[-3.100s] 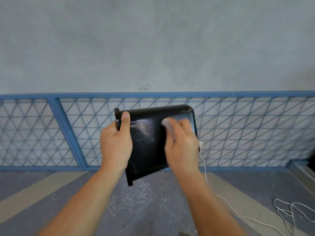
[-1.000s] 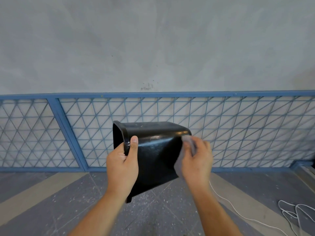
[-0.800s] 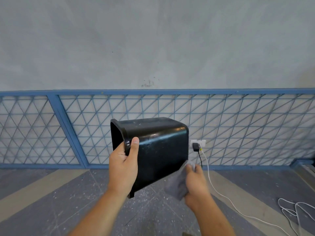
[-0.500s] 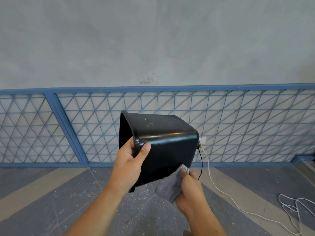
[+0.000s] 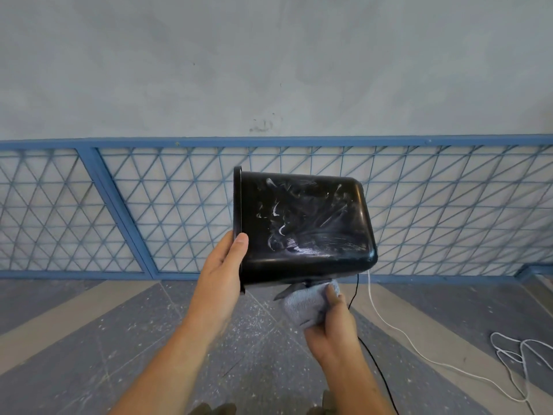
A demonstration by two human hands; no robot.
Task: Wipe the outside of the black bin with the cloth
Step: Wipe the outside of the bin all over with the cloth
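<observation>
The black bin [image 5: 302, 226] is held in the air on its side, its open rim to the left and its base to the right. White smears and streaks cover the face turned toward me. My left hand [image 5: 223, 265] grips the rim at its lower left, thumb on the outside edge. My right hand [image 5: 332, 324] is below the bin's lower right part and holds a bunched grey cloth [image 5: 305, 304]. The cloth's top touches or nearly touches the bin's underside.
A blue metal lattice fence [image 5: 179, 205] runs along a grey wall ahead. The floor is grey with tan stripes and paint specks. A white cable [image 5: 419, 345] and a black cable [image 5: 374, 363] trail on the floor to the right. My shoes show at the bottom edge.
My left hand has turned the bin, bringing a smeared face toward me. My right hand with the cloth dropped from the bin's right side to under it.
</observation>
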